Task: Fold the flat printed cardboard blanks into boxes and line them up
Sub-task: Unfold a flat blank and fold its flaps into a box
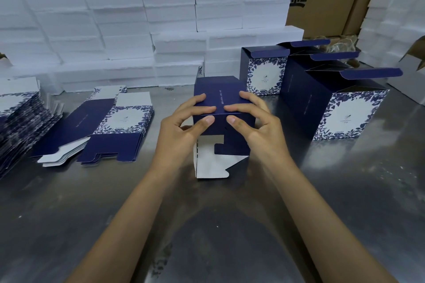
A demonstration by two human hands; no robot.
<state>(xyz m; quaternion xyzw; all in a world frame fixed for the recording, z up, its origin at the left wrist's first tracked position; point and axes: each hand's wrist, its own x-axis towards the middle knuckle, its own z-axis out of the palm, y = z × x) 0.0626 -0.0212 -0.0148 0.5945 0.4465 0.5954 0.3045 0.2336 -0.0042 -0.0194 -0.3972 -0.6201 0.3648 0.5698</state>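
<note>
Hands (216, 119) gripping navy box (220, 103), small white print unreadable

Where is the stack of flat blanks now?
In the head view, the stack of flat blanks lies on the metal table, left of the left hand and the half-folded box both hands hold.

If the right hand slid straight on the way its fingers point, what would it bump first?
The right hand points left, so it would likely meet the left hand first; their fingertips nearly touch on the half-folded box.
</note>
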